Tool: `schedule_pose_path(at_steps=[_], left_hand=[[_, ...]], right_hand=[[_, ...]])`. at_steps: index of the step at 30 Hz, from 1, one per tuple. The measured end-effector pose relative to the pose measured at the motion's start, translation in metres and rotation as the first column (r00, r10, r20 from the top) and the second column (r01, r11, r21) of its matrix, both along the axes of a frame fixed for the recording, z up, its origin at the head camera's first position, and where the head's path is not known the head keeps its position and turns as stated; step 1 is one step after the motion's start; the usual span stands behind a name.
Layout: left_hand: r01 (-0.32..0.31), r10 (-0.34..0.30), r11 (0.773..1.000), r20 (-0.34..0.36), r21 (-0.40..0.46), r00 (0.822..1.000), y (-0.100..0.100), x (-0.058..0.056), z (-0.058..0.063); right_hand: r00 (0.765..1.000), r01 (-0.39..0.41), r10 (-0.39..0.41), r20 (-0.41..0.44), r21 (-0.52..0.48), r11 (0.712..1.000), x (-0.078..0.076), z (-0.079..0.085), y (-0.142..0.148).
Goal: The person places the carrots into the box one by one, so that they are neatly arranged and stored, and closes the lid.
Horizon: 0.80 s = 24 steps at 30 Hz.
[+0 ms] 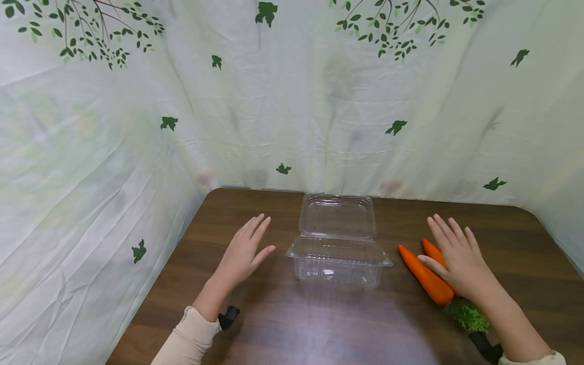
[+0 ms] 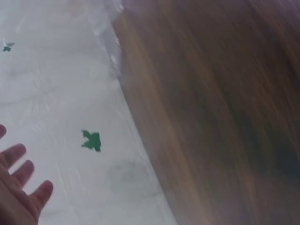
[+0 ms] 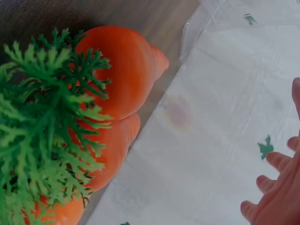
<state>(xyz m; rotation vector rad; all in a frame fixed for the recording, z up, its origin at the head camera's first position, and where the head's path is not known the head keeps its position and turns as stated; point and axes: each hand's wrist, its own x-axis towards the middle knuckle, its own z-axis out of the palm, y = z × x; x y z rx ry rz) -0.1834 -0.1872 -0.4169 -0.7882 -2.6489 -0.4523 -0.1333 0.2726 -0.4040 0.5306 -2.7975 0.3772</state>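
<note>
A clear plastic clamshell container [image 1: 337, 276] stands mid-table with its lid [image 1: 337, 218] folded back. To its left, my left hand [image 1: 242, 253] is held over the wood, fingers extended and nothing in them. On the right, my right hand [image 1: 463, 261] is spread above orange carrots, partly hiding them. One carrot [image 1: 424, 276] lies in front of another carrot [image 1: 431, 250], both with tips toward the far side. Their leafy green tops [image 1: 472, 315] show below my right wrist. In the right wrist view, a third carrot [image 3: 65, 213] appears under the leaves, at the bottom edge.
The brown wooden table [image 1: 319, 324] has rounded far corners. A pale cloth [image 1: 296, 101] printed with leaves hangs behind it and along its sides. Black wrist straps [image 1: 229, 318] are on both arms.
</note>
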Motion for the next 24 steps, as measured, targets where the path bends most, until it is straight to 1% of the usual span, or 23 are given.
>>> schedule_pose_path(at_steps=[2, 4, 6, 7, 9, 10, 13, 14, 16, 18, 20, 22, 24], left_hand=[[-0.017, 0.014, 0.997, 0.043, 0.071, 0.999, 0.007, 0.0, 0.0], [-0.04, 0.019, 0.986, 0.125, 0.163, 0.992, 0.014, 0.0, 0.0], [-0.068, 0.01, 0.964, 0.22, 0.259, 0.975, 0.02, 0.0, 0.0], [-0.089, 0.002, 0.948, 0.274, 0.307, 0.962, 0.023, 0.001, 0.0], [-0.128, -0.037, 0.904, 0.374, 0.407, 0.927, 0.029, 0.0, 0.0], [-0.154, -0.058, 0.879, 0.422, 0.451, 0.905, 0.031, 0.0, 0.0], [-0.235, -0.133, 0.801, 0.546, 0.55, 0.827, 0.037, 0.0, -0.001], [-0.256, -0.171, 0.772, 0.578, 0.582, 0.798, 0.038, 0.0, -0.001], [-0.301, -0.235, 0.721, 0.628, 0.624, 0.741, 0.041, 0.0, -0.002], [-0.328, -0.293, 0.684, 0.656, 0.652, 0.695, 0.043, 0.001, -0.003], [-0.348, -0.334, 0.658, 0.672, 0.668, 0.661, 0.045, 0.003, -0.004], [-0.355, -0.358, 0.651, 0.683, 0.671, 0.636, 0.045, 0.004, -0.005], [-0.357, -0.378, 0.645, 0.688, 0.676, 0.619, 0.045, 0.005, -0.007]], right_hand=[[1.0, -0.002, 0.002, -0.013, -0.021, 1.0, 0.0, 0.0, 0.001], [1.0, -0.006, 0.005, -0.025, -0.048, 0.999, 0.001, 0.0, 0.003], [0.999, -0.01, 0.007, -0.037, -0.079, 0.997, 0.001, 0.0, 0.005], [0.999, -0.013, 0.009, -0.043, -0.095, 0.995, 0.001, 0.0, 0.006], [0.999, -0.014, 0.007, -0.053, -0.13, 0.991, 0.002, -0.001, 0.009], [0.998, -0.014, 0.005, -0.057, -0.148, 0.989, 0.002, -0.001, 0.01], [0.998, -0.005, -0.007, -0.063, -0.194, 0.981, 0.005, -0.002, 0.014], [0.998, -0.001, -0.013, -0.066, -0.208, 0.978, 0.006, -0.003, 0.015], [0.997, 0.009, -0.025, -0.067, -0.234, 0.972, 0.009, -0.004, 0.018], [0.997, 0.024, -0.041, -0.059, -0.258, 0.966, 0.012, -0.005, 0.021], [0.998, 0.05, -0.061, -0.029, -0.287, 0.957, 0.016, -0.006, 0.023], [0.997, 0.076, -0.077, 0.009, -0.316, 0.946, 0.019, -0.008, 0.026], [0.994, 0.106, -0.096, 0.047, -0.342, 0.934, 0.022, -0.01, 0.03]])
